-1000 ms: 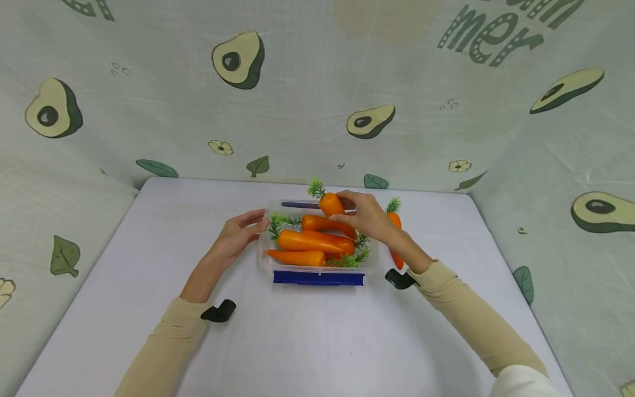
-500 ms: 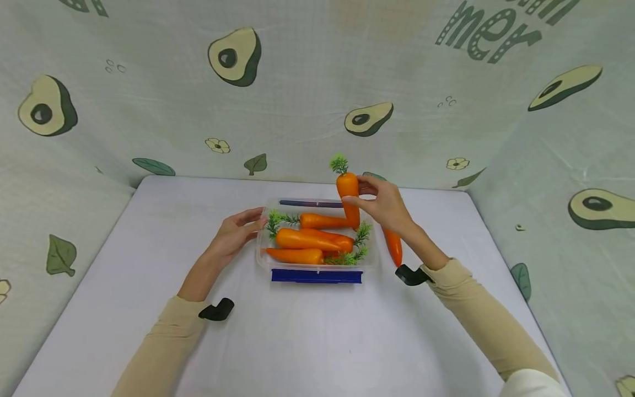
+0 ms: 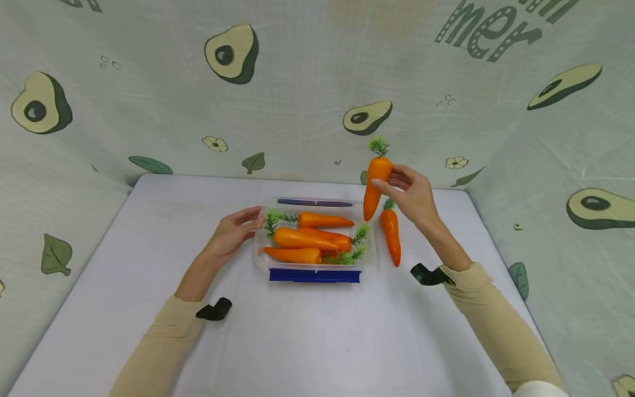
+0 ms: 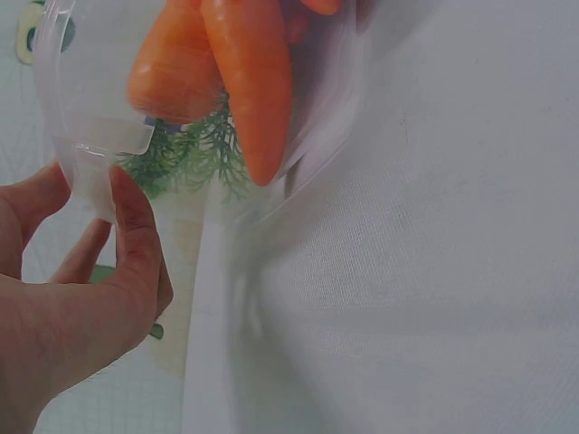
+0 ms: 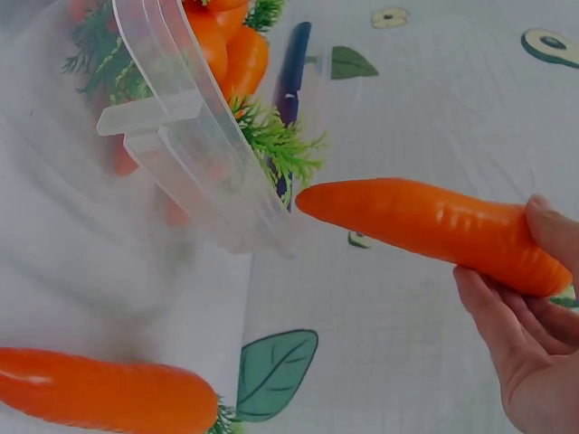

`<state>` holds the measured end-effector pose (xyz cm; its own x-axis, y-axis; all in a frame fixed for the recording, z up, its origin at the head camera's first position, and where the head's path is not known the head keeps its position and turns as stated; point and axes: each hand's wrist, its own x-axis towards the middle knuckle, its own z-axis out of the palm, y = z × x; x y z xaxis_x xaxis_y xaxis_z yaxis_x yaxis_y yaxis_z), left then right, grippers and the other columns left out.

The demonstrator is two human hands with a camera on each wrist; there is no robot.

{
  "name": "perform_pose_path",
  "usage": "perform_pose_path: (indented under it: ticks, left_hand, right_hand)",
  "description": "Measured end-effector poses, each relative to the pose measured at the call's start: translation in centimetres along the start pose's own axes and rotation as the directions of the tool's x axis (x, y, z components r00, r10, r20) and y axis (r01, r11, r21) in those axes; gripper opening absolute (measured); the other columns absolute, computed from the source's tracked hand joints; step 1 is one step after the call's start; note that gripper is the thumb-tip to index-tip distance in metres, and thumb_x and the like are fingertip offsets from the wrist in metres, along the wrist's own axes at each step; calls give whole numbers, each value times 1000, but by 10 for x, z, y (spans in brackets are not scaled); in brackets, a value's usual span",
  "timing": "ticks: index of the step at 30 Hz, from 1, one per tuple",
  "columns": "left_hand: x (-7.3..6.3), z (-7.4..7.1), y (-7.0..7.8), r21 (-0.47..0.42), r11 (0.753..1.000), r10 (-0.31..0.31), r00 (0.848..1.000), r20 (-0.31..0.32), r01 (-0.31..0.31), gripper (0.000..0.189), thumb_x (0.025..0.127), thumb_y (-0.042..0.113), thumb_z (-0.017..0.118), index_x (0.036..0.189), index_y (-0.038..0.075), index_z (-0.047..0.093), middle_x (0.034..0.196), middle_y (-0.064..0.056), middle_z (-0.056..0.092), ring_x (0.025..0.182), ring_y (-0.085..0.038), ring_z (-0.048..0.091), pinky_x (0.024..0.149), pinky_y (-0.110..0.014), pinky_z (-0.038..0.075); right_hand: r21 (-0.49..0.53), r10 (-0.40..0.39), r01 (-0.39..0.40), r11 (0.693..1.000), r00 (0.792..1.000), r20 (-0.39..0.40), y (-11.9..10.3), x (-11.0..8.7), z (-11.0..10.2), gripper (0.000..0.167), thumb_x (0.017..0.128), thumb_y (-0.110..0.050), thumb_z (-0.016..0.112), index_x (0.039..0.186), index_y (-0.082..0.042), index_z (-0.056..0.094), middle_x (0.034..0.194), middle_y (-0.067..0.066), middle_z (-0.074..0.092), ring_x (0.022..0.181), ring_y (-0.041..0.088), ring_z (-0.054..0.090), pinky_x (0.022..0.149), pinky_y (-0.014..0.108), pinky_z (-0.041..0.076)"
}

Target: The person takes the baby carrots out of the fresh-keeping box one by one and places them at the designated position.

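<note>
Closed round 1 carrot point(image 5: 430, 224), my right hand point(image 3: 414, 196) has shifted it rightward to the edge of the container point(image 3: 297, 267) my left hand point(image 3: 231, 235) pinches, apparently advancing the unpacking.

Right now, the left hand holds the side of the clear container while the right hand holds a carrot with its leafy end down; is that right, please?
Not quite: in the head view, the leafy end of the carrot in the right hand points up. The left hand holds the container by its side.
</note>
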<state>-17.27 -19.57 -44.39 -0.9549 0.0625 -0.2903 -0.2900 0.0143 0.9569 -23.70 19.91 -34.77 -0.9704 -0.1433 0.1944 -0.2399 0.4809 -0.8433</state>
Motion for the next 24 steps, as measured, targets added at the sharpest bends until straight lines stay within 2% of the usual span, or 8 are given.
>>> perform_pose_path:
  ticks: [5, 10, 19, 24]
  left_hand:
    - [1, 0, 0, -20, 1000, -9, 1000, -13, 8, 59, 101, 27, 69, 153, 8, 49, 153, -12, 45, 122, -18, 56, 100, -23, 51]
    - [0, 0, 0, -12, 1000, -10, 1000, -12, 9, 59, 101, 28, 68, 154, 8, 48, 155, -13, 44, 120, -15, 56, 104, -26, 49]
    - [2, -1, -1, -27, 1000, -15, 1000, -14, 14, 60, 101, 28, 70, 153, 9, 49, 154, -12, 45, 120, -16, 56, 99, -21, 51]
    - [2, 0, -1, -28, 1000, -13, 1000, -14, 13, 60, 101, 27, 70, 153, 8, 49, 154, -12, 44, 123, -19, 55, 96, -19, 51]
  right_hand:
    - [56, 62, -59, 997, 997, -45, 8, -3, -15, 59, 94, -36, 77, 141, -4, 59, 128, 14, 66, 111, 16, 68, 90, 19, 55]
    - [130, 104, -94, 987, 992, -69, 16, -10, -28, 60, 95, -31, 77, 142, 0, 57, 123, 8, 66, 102, 4, 67, 84, 18, 56]
    - [103, 176, -165, 981, 978, -113, 41, -24, -43, 67, 95, -34, 76, 144, 4, 52, 116, 0, 65, 96, 2, 65, 82, 17, 56]
    - [163, 207, -187, 969, 972, -113, 57, -31, -47, 66, 95, -27, 76, 144, 8, 50, 110, -4, 64, 91, 2, 68, 79, 17, 57]
